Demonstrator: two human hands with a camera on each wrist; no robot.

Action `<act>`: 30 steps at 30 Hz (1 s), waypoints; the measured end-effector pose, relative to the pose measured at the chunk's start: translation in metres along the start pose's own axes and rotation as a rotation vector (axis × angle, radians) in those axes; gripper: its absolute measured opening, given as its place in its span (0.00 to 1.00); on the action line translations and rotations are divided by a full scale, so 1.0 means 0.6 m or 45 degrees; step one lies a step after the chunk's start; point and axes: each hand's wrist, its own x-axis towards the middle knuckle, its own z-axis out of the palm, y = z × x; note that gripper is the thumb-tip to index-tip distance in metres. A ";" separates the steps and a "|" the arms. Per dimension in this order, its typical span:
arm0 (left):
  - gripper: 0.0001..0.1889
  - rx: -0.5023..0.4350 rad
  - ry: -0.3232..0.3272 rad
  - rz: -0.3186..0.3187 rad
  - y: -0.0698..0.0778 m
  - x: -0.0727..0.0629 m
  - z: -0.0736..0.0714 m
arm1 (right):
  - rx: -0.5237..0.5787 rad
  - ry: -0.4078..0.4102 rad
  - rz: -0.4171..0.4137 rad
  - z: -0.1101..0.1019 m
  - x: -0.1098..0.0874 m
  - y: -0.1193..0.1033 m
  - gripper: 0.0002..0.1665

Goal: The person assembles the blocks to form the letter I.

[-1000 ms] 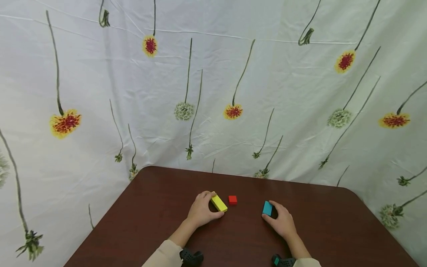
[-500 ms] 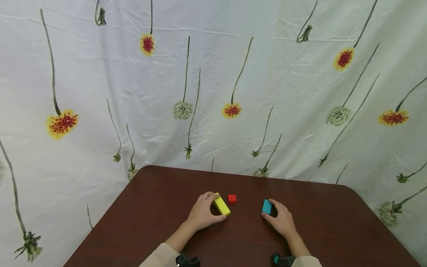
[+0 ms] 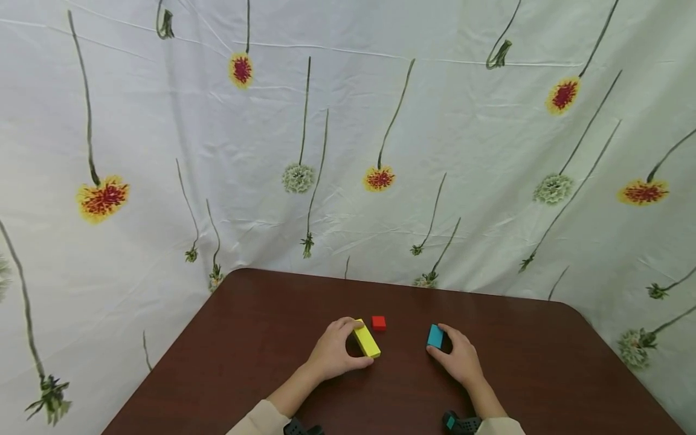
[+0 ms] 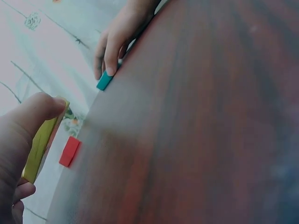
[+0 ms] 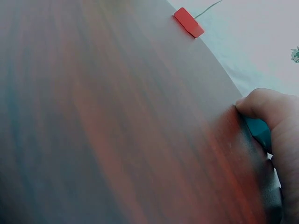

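Observation:
My left hand point(image 3: 334, 353) holds a long yellow block point(image 3: 367, 342) by its two ends, thumb at the near end and fingers at the far end. In the left wrist view the yellow block point(image 4: 41, 144) shows above the tabletop, partly covered by the thumb. On the right, my right hand point(image 3: 461, 359) grips a blue block point(image 3: 435, 336) between thumb and fingers, low at the table. The right wrist view shows only part of that blue block point(image 5: 258, 130) behind the thumb. A small red block point(image 3: 379, 323) lies between the hands, just beyond the yellow one.
The dark brown table point(image 3: 261, 326) has rounded far corners. Behind it hangs a pale cloth point(image 3: 348, 145) printed with flowers. Dark bands with wrist devices point(image 3: 461, 423) sit at both wrists, below beige sleeves.
My left hand has carried the yellow block a little right and toward me, and the block has turned slightly steeper. The right hand, blue block and red block have stayed in place.

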 end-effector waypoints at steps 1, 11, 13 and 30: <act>0.37 -0.007 -0.007 0.006 0.002 -0.002 0.000 | 0.002 -0.001 0.000 0.000 0.000 0.000 0.40; 0.37 -0.012 -0.077 0.071 0.023 -0.013 0.002 | 0.001 -0.014 0.002 -0.008 0.002 0.000 0.40; 0.37 -0.011 -0.085 0.085 0.028 -0.015 0.003 | 0.003 -0.015 0.003 -0.007 0.002 0.001 0.40; 0.38 -0.019 -0.168 0.165 0.052 -0.036 0.011 | 0.004 0.008 -0.022 0.000 -0.005 0.001 0.39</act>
